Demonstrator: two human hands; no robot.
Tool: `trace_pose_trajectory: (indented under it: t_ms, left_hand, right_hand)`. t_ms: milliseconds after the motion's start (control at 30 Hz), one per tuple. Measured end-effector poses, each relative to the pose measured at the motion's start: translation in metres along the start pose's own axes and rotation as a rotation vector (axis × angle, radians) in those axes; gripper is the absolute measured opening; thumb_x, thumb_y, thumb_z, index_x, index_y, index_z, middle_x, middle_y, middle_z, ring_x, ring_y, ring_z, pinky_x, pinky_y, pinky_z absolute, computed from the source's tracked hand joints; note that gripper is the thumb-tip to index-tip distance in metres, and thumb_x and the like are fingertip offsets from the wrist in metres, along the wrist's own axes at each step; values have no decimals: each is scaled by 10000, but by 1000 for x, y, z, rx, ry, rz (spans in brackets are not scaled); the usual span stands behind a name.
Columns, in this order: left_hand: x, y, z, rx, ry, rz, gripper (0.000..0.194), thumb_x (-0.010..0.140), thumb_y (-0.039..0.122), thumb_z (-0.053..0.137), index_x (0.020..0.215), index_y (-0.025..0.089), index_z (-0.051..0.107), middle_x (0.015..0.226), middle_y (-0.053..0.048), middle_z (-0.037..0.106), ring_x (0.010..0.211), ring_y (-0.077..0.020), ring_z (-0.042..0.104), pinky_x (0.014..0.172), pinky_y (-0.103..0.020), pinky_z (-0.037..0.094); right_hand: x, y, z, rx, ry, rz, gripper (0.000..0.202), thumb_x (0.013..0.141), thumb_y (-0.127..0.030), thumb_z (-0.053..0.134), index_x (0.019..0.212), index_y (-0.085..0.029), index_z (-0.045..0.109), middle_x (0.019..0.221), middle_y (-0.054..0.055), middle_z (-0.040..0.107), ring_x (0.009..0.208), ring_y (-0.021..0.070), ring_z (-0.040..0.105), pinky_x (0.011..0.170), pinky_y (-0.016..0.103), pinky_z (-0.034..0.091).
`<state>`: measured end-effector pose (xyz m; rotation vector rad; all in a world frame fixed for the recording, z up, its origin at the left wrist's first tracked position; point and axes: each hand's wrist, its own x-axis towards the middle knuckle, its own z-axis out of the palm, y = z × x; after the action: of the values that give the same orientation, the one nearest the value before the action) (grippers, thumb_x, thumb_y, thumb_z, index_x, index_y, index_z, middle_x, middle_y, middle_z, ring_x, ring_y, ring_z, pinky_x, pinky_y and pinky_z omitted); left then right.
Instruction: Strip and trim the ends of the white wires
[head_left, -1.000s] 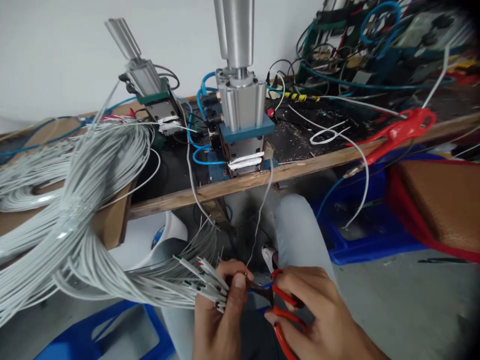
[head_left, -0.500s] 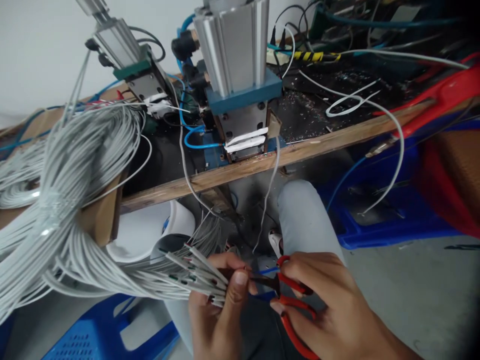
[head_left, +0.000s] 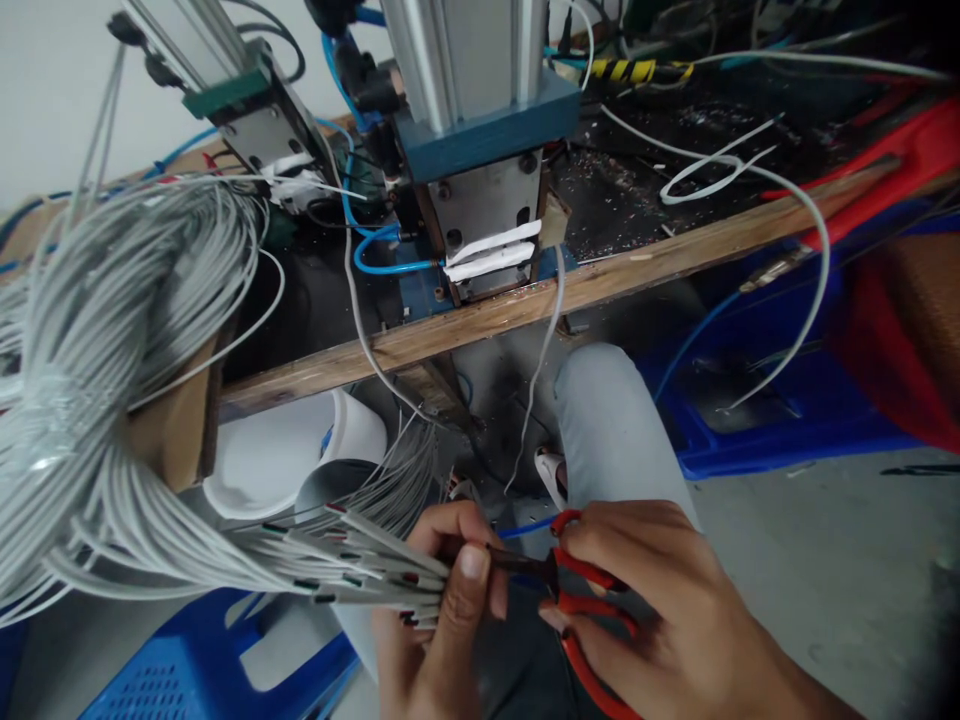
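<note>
My left hand (head_left: 446, 610) is closed around the ends of several grey cables (head_left: 375, 560), thumb on top. Dark, red and green wire tips show at some of the cut ends. In my right hand (head_left: 652, 600) is a pair of scissors (head_left: 592, 600) with red handles, my fingers and thumb in and around the loops. The dark blades point left and reach my left thumb and fingertips. What lies between the blades is hidden by my fingers. From the bunch, the cables run left to a large taped bundle (head_left: 112, 330).
A wooden-edged bench (head_left: 480, 320) crosses ahead, carrying two pneumatic presses (head_left: 487, 200). Beneath it stands a white bucket (head_left: 277, 460). Blue stools (head_left: 180, 660) are at lower left and right. A red air gun (head_left: 885, 180) hangs at the right edge.
The camera view has shifted slightly, so the bench and presses sit higher and further left. My left hand and the cable ends have moved a little left; the scissors stay close to my left thumb.
</note>
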<state>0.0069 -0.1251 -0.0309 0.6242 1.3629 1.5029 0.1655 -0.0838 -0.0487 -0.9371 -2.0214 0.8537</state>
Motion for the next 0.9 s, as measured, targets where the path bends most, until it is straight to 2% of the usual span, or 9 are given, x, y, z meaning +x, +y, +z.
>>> trace_pose_trajectory:
  t_ms: [267,600,700,900]
  left_hand:
    - [-2,4,2,-32,15,-43,225,862,451,804,810,240,743,575,57,560,553,-74,433,544,-175,340]
    - [1,-2,0,-7,4,-35,216,886,433,777,825,231,731,567,43,563,546,-90,479,526,-204,358]
    - [1,-2,0,5,11,-26,228,893,435,768,821,223,722,582,44,544,561,-91,505,541,-202,377]
    - [2,-2,2,15,24,-7,238,904,421,753,803,211,707,577,49,510,539,-83,465,511,-198,345]
  right_hand:
    - [6,8,-9,-73,2,-59,134,863,-158,654,815,-213,542,649,-49,564,563,121,512,563,280,381]
    - [5,9,-5,-65,10,-46,157,852,-177,682,803,-216,538,627,-57,537,542,116,481,544,284,356]
    - [5,11,-4,-70,19,-65,156,851,-179,676,805,-214,532,630,-61,541,546,111,478,551,281,368]
    - [6,14,-2,-148,22,-102,109,869,-203,665,837,-206,561,669,-41,581,574,128,498,596,303,407]
